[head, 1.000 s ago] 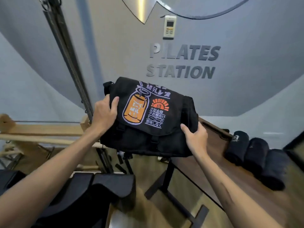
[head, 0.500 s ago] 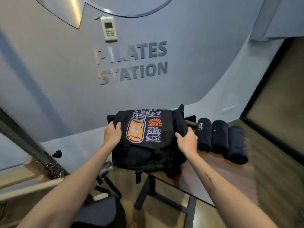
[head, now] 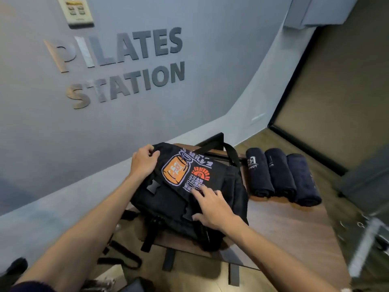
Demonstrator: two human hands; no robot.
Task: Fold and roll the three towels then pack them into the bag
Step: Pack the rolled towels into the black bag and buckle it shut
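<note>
A black messenger bag (head: 168,203) with an orange jar print lies on the left end of a brown wooden table (head: 294,232), flap side up. My left hand (head: 144,160) grips the bag's far left corner. My right hand (head: 212,206) rests on the flap's lower right edge, fingers spread over the print and thumb at the edge. Three dark navy rolled towels (head: 282,175) lie side by side on the table to the right of the bag, apart from it.
The bag's straps (head: 124,253) hang off the table's left edge. A grey wall with raised lettering stands behind the table. A dark-framed panel (head: 336,91) runs along the right. Blurred metal objects (head: 366,245) lie at the table's right edge.
The bag went from being held up in the air to lying on the table. My right hand shifted from the bag's side onto its flap, and the view swung down and right.
</note>
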